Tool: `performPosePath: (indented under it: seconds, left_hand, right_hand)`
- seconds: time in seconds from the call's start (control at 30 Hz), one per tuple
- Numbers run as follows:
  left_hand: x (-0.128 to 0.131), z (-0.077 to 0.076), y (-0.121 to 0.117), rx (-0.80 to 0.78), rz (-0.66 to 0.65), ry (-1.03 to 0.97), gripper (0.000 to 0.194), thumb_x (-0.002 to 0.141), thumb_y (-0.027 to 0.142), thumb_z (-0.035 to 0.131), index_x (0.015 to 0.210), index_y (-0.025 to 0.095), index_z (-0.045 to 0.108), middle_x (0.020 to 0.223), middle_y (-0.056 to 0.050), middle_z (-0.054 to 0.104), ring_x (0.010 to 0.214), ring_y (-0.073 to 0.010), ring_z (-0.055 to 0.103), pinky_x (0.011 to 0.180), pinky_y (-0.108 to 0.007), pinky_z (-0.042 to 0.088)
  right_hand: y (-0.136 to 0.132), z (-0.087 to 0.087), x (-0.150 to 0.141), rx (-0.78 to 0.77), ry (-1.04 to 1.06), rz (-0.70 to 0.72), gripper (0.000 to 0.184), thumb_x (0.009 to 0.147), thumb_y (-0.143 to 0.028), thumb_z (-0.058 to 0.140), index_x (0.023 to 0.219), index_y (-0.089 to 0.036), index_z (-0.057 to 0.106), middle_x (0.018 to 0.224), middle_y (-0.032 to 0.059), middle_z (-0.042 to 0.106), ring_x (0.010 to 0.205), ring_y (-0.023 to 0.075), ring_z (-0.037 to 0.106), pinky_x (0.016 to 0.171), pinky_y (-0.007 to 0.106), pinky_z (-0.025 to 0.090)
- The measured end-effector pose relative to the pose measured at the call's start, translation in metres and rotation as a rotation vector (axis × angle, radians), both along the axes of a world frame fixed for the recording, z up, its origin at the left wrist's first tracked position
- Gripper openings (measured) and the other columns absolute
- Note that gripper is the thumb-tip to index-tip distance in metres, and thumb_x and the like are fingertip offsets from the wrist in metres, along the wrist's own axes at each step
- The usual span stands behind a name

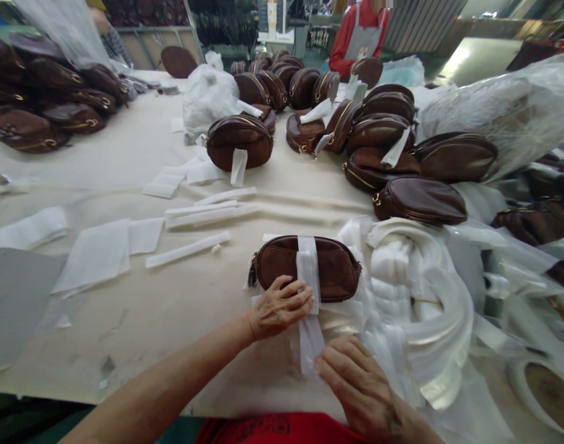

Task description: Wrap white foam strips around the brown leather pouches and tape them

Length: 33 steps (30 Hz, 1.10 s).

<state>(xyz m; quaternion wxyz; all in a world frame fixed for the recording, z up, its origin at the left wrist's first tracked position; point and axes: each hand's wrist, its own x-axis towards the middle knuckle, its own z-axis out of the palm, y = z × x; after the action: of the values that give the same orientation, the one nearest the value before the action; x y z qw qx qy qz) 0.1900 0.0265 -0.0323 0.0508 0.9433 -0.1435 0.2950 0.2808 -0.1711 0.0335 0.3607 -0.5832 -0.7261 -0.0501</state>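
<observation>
A dark brown oval handbag [282, 262] lies on its side in front of me, with a white foam strip [308, 271] running across its middle and down toward me. My left hand [282, 308] rests on the strip at the bag's near edge, fingers stretched out and pressing lightly. Closer to my body, my right hand [355, 376] has its fingers closed at the strip's lower end. The tips of that hand's thumb and fingers are partly hidden.
Several brown bags [378, 129] stand at the back right, some with white strips. More bags [55, 98] are heaped at the left. A white foam coil [425, 320] lies to my right. Loose white sheets [99, 253] are on the table. A person in a grey apron [367, 37] stands across.
</observation>
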Motion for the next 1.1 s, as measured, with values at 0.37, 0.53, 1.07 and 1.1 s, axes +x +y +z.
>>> performPosePath:
  seconds: [0.37, 0.53, 1.07, 1.1]
  left_hand:
    - [0.004, 0.004, -0.002, -0.185, -0.016, 0.023, 0.022, 0.091, 0.011, 0.037, 0.104, 0.012, 0.055, 0.108, -0.008, 0.064, 0.102, -0.0194, 0.051, 0.084, -0.035, 0.036]
    - [0.003, 0.003, -0.001, -0.290, -0.004, 0.090, 0.014, 0.083, 0.007, 0.040, 0.083, 0.014, 0.053, 0.098, -0.006, 0.064, 0.099, -0.0183, 0.051, 0.083, -0.034, 0.035]
    - [0.002, 0.012, -0.007, -0.465, 0.026, 0.147, 0.016, 0.086, 0.029, 0.049, 0.086, 0.014, 0.053, 0.098, -0.008, 0.063, 0.100, -0.0209, 0.054, 0.080, -0.036, 0.036]
    - [0.002, 0.012, -0.007, -0.475, 0.030, 0.143, 0.016, 0.086, 0.030, 0.050, 0.083, 0.014, 0.052, 0.096, -0.008, 0.063, 0.099, -0.0209, 0.054, 0.080, -0.036, 0.036]
  right_hand:
    - [0.043, 0.003, 0.046, 0.072, 0.127, 0.017, 0.023, 0.085, -0.003, 0.047, 0.101, -0.013, 0.060, 0.084, 0.0090, 0.062, 0.082, 0.0178, 0.056, 0.072, 0.033, 0.049]
    - [0.067, -0.003, 0.063, -0.057, 0.465, -0.048, 0.014, 0.086, -0.011, 0.054, 0.089, -0.017, 0.065, 0.080, 0.0039, 0.060, 0.071, 0.0108, 0.058, 0.062, 0.021, 0.050]
    - [0.088, -0.019, 0.076, -0.079, 0.476, -0.152, 0.017, 0.088, -0.017, 0.052, 0.084, -0.018, 0.068, 0.078, 0.0036, 0.063, 0.072, 0.0118, 0.061, 0.064, 0.021, 0.053]
    - [0.091, -0.022, 0.078, -0.078, 0.465, -0.152, 0.017, 0.088, -0.016, 0.052, 0.084, -0.019, 0.069, 0.078, 0.0036, 0.064, 0.073, 0.0120, 0.061, 0.065, 0.022, 0.053]
